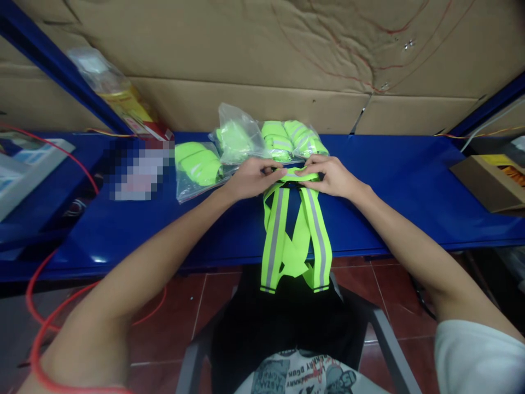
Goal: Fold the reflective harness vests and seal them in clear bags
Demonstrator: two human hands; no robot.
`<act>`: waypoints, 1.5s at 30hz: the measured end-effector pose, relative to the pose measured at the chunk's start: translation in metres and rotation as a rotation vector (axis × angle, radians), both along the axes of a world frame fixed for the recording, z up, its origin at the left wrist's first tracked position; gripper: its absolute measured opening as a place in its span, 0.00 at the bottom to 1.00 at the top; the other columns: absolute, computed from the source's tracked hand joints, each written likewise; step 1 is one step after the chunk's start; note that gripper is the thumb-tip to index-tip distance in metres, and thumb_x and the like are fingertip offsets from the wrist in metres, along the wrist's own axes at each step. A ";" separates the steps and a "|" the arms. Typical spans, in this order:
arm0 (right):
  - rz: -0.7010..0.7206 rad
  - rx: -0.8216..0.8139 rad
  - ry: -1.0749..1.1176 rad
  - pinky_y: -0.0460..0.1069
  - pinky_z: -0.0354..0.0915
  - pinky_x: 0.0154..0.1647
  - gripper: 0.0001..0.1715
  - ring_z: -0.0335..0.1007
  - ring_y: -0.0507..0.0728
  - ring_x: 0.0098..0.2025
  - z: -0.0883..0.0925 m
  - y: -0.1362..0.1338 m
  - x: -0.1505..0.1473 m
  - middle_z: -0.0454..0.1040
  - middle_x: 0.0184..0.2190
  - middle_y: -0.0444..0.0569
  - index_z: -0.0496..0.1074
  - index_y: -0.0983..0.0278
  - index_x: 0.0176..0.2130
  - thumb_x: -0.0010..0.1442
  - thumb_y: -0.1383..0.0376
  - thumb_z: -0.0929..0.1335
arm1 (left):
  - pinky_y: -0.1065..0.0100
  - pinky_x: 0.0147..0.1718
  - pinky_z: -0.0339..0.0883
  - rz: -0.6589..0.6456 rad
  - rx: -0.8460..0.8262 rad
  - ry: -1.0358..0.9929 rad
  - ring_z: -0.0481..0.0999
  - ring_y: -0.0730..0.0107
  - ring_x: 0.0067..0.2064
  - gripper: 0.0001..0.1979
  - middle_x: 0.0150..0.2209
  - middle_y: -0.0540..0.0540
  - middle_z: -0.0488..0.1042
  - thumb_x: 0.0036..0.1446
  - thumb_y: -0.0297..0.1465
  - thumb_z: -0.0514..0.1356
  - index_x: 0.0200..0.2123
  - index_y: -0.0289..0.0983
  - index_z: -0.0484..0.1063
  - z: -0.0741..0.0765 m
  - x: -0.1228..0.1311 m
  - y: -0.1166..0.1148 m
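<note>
Observed: the person is seated at a blue table (410,186), both bare forearms extended toward 12 o'clock.

Left hand (250,178): fingers curled in, thumb and fingertips pinching the top band of a reflective vest (295,230) at its left corner. Grip firm, palm turned down.

Right hand (332,176): likewise curled, pinching the same top band at its right corner. The two hands sit near each other, with a short run of band between them.

Reflective vest: neon yellow with grey reflective stripes. It lies flat on the table at centre. Its two long straps run toward 6 o'clock, cross over the near table edge and hang above the person's lap, with the lower ends level.

Surroundings: bagged vests (283,139) in clear plastic lie just beyond the hands at 12 o'clock, and a further bag (197,167) lies at 10 o'clock. An open cardboard box (488,183) stands on the table at 3 o'clock, well apart from the hands. A red cable (33,306) loops over the floor at 8 o'clock. Cardboard sheeting (262,54) covers the wall behind the table
</note>
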State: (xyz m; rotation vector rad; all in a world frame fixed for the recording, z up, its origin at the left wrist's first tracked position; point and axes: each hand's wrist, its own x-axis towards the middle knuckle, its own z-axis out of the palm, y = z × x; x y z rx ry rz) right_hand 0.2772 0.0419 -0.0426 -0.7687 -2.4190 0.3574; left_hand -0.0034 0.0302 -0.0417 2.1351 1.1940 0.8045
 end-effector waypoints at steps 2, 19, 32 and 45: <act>0.002 0.014 -0.019 0.54 0.67 0.44 0.16 0.76 0.60 0.41 0.001 -0.001 0.000 0.79 0.43 0.52 0.87 0.58 0.49 0.69 0.53 0.74 | 0.67 0.26 0.58 0.047 0.016 0.037 0.68 0.71 0.24 0.21 0.26 0.51 0.75 0.64 0.46 0.65 0.48 0.36 0.84 -0.001 -0.001 0.002; -0.238 -0.114 -0.052 0.52 0.61 0.35 0.22 0.66 0.56 0.29 0.008 -0.008 -0.001 0.77 0.31 0.46 0.78 0.64 0.48 0.62 0.52 0.74 | 0.65 0.33 0.67 -0.068 0.479 0.148 0.73 0.66 0.34 0.06 0.32 0.50 0.73 0.62 0.31 0.69 0.40 0.38 0.77 -0.001 0.003 -0.011; -0.049 -0.039 0.022 0.53 0.67 0.37 0.18 0.71 0.58 0.37 0.016 -0.009 0.004 0.77 0.41 0.52 0.73 0.61 0.34 0.66 0.50 0.73 | 0.67 0.34 0.72 -0.021 -0.043 -0.138 0.79 0.68 0.35 0.19 0.37 0.44 0.83 0.54 0.46 0.75 0.38 0.36 0.82 0.001 0.001 -0.005; -0.136 -0.322 0.123 0.50 0.60 0.28 0.28 0.65 0.52 0.26 0.008 -0.009 -0.004 0.72 0.31 0.43 0.72 0.60 0.37 0.71 0.39 0.68 | 0.63 0.39 0.69 -0.003 0.201 0.043 0.77 0.63 0.38 0.11 0.46 0.44 0.81 0.70 0.40 0.62 0.45 0.40 0.68 0.009 0.002 -0.015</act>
